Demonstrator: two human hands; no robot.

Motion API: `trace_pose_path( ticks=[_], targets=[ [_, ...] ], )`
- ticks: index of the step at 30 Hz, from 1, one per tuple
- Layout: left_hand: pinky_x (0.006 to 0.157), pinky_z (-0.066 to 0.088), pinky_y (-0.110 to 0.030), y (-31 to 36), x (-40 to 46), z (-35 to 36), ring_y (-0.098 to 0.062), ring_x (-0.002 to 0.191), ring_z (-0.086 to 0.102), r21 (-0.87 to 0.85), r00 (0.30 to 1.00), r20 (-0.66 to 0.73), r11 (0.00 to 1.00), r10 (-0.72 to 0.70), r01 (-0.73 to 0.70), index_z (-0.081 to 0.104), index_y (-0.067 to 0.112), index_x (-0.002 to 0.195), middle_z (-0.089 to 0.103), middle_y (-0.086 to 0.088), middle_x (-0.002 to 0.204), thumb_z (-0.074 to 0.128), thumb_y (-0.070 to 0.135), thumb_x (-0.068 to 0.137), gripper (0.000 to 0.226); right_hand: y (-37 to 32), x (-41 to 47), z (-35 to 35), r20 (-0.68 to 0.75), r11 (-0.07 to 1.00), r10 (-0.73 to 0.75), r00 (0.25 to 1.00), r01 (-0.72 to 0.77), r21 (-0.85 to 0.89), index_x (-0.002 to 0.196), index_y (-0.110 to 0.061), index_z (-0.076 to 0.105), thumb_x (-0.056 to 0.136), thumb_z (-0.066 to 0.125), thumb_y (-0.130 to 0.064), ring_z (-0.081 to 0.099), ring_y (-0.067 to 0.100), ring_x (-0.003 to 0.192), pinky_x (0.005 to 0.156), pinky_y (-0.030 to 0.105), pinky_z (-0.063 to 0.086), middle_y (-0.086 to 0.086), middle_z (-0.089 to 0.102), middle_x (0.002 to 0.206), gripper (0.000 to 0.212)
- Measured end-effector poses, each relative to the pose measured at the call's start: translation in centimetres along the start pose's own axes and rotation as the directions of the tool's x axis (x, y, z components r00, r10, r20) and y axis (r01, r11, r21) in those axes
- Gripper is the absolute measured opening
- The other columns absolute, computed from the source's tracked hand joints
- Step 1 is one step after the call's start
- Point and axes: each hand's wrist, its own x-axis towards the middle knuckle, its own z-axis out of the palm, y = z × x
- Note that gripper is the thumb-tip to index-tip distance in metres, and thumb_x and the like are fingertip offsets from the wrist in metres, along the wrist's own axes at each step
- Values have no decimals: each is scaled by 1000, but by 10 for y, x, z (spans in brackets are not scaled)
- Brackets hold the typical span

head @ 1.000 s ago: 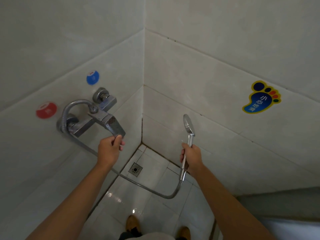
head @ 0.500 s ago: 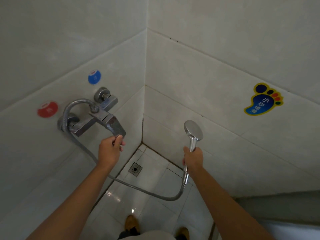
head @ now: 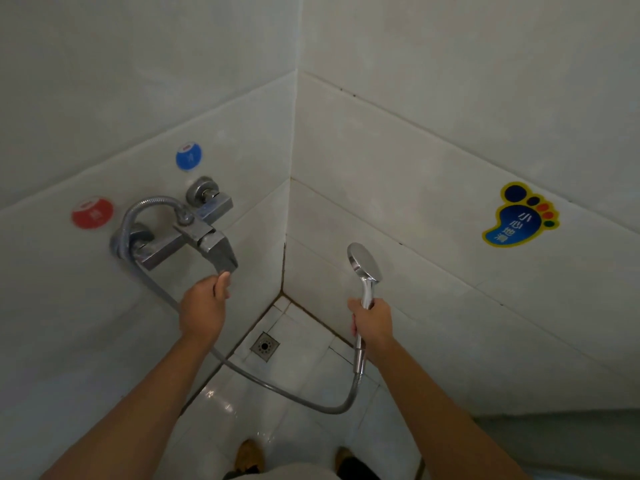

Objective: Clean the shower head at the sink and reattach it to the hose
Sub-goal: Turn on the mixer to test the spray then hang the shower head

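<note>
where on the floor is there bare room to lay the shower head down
Bare tile lies between the floor drain and the hose loop, and right of the drain below the right hand. It is crowded near the shoes and along the left wall, where the hose hangs from the mixer tap.

Dim white-tiled corner, foot sticker (head: 519,215) on wall, floor drain (head: 265,346).

The chrome shower head (head: 364,262) stood upright right of the wall mixer tap (head: 194,233), joined below to the grey metal hose (head: 291,396) looping back to it.
</note>
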Motion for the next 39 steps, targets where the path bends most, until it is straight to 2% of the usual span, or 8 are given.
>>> trace_pose_path(
  ticks=[6,11,14,16,27,31,35,39],
  targets=[
    [76,52,-39,5,-55,40,-35,80,67,-80,895,161,898,-416,432,68,4,65,71,-25,82,45,6,95,38,1,1,1,132,996,-6,991,18,-87,96,-3,50,97,51,-10,50,14,44,39,23,44,15,53,69,8],
    [50,45,-24,47,-126,83,-15,49,55,-236,790,454,799,-412,553,61,6,85,60,-10,67,41,-2,95,24,5,-2,-3,360,989,-38,932,88,-122,98,0,48,102,45,-14,65,22,63,60,31,55,11,63,75,15],
    [56,48,-20,78,-141,97,-13,69,62,-251,770,534,804,-349,539,64,8,103,69,-7,88,50,13,97,16,1,-2,-11,521,953,-61,851,205,-223,107,-7,53,102,47,-25,72,19,86,81,33,54,10,73,95,20],
    [63,47,-18,96,-142,98,-12,82,62,-265,789,540,831,-292,489,63,13,109,68,-5,99,50,16,98,17,-4,-5,-15,622,938,-75,779,266,-221,110,-10,54,103,48,-28,69,15,88,76,27,54,11,72,101,21],
    [83,53,-21,141,-167,67,-14,93,60,-561,897,404,726,-178,397,59,3,121,64,-7,102,49,4,98,25,-73,-24,-33,940,888,-62,334,448,-101,122,-6,55,105,42,-16,66,15,94,58,18,53,5,65,126,24],
    [78,55,-20,162,-166,54,-7,85,62,-550,958,239,792,-156,266,60,10,111,64,2,94,47,2,97,21,-100,-31,-36,960,878,-58,274,472,-81,131,-15,52,105,42,-26,67,20,109,83,38,60,3,67,125,31],
    [71,51,-14,179,-155,35,2,78,60,-491,994,16,865,-108,102,60,9,112,62,5,90,46,-3,95,25,-122,-45,-29,950,817,-173,258,576,-8,130,-13,55,102,51,-24,67,10,94,73,19,53,5,66,117,31],
    [71,44,-6,200,-140,9,15,81,60,-407,983,-180,912,-35,-42,59,16,104,62,13,92,47,-8,92,30,-145,-62,-17,905,738,-347,245,666,103,111,-9,63,92,64,-10,67,28,101,88,34,55,19,69,108,19]
  ],
)
